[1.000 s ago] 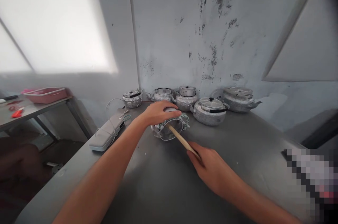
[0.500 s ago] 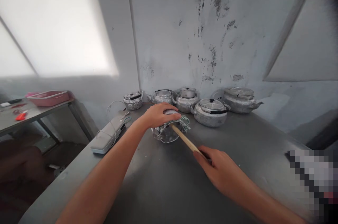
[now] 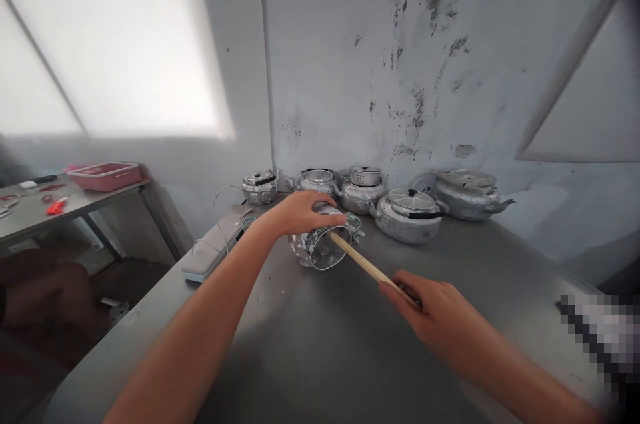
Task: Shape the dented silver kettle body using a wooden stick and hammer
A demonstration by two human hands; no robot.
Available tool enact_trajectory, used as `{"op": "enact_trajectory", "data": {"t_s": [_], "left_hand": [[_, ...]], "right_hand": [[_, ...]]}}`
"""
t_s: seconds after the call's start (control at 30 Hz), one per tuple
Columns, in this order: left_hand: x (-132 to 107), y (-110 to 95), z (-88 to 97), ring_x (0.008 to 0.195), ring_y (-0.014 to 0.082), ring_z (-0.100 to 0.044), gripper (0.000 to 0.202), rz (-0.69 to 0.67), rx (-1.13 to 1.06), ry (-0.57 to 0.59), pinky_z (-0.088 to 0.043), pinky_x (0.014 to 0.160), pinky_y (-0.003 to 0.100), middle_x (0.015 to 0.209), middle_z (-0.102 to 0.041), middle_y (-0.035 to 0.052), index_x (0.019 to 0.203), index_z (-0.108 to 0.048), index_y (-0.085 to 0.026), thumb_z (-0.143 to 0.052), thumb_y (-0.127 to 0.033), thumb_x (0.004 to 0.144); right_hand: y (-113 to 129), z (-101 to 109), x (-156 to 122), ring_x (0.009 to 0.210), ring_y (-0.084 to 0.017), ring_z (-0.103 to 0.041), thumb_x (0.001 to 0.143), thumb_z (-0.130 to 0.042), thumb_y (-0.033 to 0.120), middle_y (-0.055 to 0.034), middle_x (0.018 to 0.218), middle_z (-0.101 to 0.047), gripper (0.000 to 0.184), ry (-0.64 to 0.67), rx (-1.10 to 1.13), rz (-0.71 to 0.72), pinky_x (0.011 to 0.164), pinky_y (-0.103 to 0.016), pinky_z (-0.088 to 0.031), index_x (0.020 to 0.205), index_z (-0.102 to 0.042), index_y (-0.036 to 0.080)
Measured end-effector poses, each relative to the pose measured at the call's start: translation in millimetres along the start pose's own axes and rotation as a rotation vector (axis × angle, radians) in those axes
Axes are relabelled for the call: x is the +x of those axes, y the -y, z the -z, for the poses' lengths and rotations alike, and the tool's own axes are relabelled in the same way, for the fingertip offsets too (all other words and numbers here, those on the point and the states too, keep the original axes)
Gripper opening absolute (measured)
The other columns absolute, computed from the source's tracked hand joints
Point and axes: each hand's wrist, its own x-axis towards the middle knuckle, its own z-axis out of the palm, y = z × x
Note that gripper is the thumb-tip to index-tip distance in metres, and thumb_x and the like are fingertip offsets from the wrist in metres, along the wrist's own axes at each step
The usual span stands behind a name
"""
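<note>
A small dented silver metal pot (image 3: pixel 301 253) lies tipped on the grey table, its round mouth turned toward me and to the right. My left hand (image 3: pixel 303 212) is over its top with fingers curved round it, holding it. Green-and-white patterned material (image 3: pixel 355 226) shows around the mouth and at its right side; I cannot make out what it is. My right hand (image 3: pixel 436 307) grips a pale wooden stick (image 3: pixel 364 264) near its lower end. The stick's far end reaches into the pot's mouth, where its tip is hidden.
Behind, near the wall, stand several silver kettles, including a lidded kettle (image 3: pixel 410 219) and a spouted kettle (image 3: pixel 470 194). A pale case with a cable (image 3: pixel 206 259) lies at the left edge. A pink basket (image 3: pixel 106 177) sits on another table. A pixelated patch covers the right.
The whole view has shifted, so the scene sits slightly further right. My right hand is a little further from the pot, and more of the stick shows. My left hand stays on the pot.
</note>
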Motion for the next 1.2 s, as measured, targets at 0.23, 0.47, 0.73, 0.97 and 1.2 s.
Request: {"op": "enact_trajectory", "data": {"t_s": [0.23,0.47,0.73,0.97,1.2], "left_hand": [[-8,-5,13.2,0.138,0.0334,-0.049,0.061,0.03,0.111,0.038,-0.04,0.111,0.042,0.154,-0.051,0.0065,0.148,-0.052,-0.029,-0.048,-0.055,0.094],[-3,-14,0.1,0.134,0.0339,-0.053,0.056,0.055,0.149,0.075,-0.042,0.11,0.042,0.146,-0.059,0.0086,0.131,-0.066,-0.022,-0.043,-0.058,0.095],[-4,-8,-3.4,0.122,0.0342,-0.06,0.064,0.062,0.186,0.045,-0.047,0.1,0.041,0.14,-0.063,0.0101,0.135,-0.06,-0.024,-0.053,-0.067,0.089],[-3,-5,-4.7,0.107,0.0318,-0.064,0.07,0.056,0.125,0.007,-0.049,0.087,0.038,0.122,-0.068,0.0101,0.129,-0.06,-0.024,-0.047,-0.079,0.088],[-4,-2,-6.9,0.126,0.0389,-0.057,0.081,0.157,0.203,0.084,-0.046,0.1,0.044,0.149,-0.053,0.012,0.148,-0.051,-0.028,-0.048,-0.08,0.085]], "right_hand": [[-21,8,11,0.062,-0.02,-0.064,0.095,-0.052,0.052,0.0002,0.07,-0.068,0.028,-0.042,-0.301,0.124,0.056,-0.029,-0.031,0.094,-0.064,0.028],[-22,13,10,0.068,-0.023,-0.069,0.099,-0.049,0.048,-0.0014,0.079,-0.073,0.025,0.058,-0.353,0.144,0.059,-0.031,-0.033,0.092,-0.06,0.026],[-31,9,10,0.061,-0.02,-0.063,0.1,-0.047,0.049,0.0006,0.072,-0.068,0.026,0.048,-0.333,0.173,0.056,-0.032,-0.029,0.091,-0.055,0.026],[-22,12,8,0.064,-0.021,-0.066,0.1,-0.047,0.051,0.0012,0.073,-0.069,0.026,0.076,-0.415,0.137,0.055,-0.03,-0.024,0.093,-0.056,0.028],[-13,13,3,0.068,-0.024,-0.069,0.103,-0.038,0.051,-0.0018,0.08,-0.073,0.029,0.072,-0.527,0.036,0.053,-0.031,-0.02,0.103,-0.058,0.03]]}}
